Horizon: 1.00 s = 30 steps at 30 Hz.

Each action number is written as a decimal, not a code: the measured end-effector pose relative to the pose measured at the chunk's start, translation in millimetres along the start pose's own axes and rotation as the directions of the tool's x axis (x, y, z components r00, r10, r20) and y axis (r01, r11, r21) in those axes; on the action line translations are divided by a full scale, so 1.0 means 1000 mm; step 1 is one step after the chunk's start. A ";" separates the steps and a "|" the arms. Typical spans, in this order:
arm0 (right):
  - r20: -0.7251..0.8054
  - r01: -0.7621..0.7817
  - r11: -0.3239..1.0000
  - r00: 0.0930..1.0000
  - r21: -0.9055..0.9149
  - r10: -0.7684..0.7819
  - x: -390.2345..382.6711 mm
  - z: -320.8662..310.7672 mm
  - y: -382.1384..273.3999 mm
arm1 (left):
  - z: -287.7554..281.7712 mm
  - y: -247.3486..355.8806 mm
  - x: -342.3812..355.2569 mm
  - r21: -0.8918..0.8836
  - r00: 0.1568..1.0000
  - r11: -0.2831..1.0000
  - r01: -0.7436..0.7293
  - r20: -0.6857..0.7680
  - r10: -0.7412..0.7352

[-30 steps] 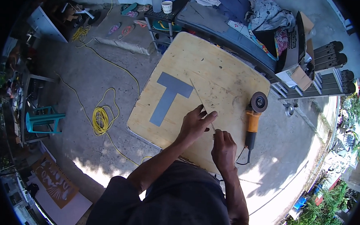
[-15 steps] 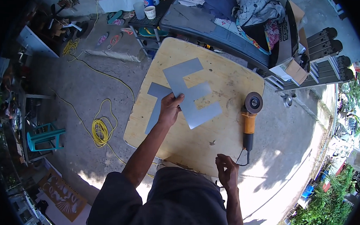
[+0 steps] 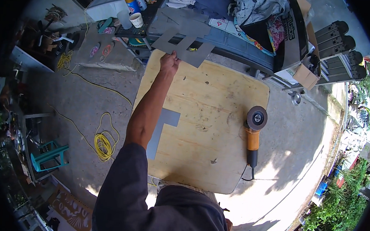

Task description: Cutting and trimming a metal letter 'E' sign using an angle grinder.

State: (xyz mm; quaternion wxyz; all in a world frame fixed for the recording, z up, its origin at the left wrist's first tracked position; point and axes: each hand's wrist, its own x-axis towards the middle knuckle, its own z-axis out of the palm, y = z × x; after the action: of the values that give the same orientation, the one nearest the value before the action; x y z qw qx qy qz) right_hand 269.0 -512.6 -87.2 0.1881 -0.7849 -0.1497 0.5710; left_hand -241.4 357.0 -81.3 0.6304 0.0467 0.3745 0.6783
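My left hand is stretched out over the far edge of the plywood tabletop. Its fingers are closed on the edge of an E-shaped grey metal sheet, whose prongs point away from me. A second grey metal cutout, with a bent arm, lies flat on the left of the tabletop, partly hidden by my left forearm. On the right edge rests an orange and black angle grinder, its disc toward the far side. My right hand is out of sight, low beside my body.
Beyond the tabletop stands a dark bench with clothes, a box and flat grey pieces. A black rack holds a cup and cans. A coiled yellow cord and a green stool are at left, a folded ladder at far right.
My left hand has lifted the E-shaped sheet off the tabletop and carried it away toward the dark bench. My right hand has dropped out of view. The other cutout is now more exposed.
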 end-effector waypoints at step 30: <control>0.015 0.066 0.975 0.998 -0.211 -0.065 0.034 0.043 -0.240 | -0.117 -0.011 -0.352 0.915 0.891 -0.309 0.258 -0.102 0.442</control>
State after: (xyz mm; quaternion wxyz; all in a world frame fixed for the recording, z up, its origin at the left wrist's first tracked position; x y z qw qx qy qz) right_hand 233.6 -279.7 -15.2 0.1216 -0.7929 -0.2362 0.5485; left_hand -223.9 -9.9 -26.9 0.1683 0.4167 0.8835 0.1324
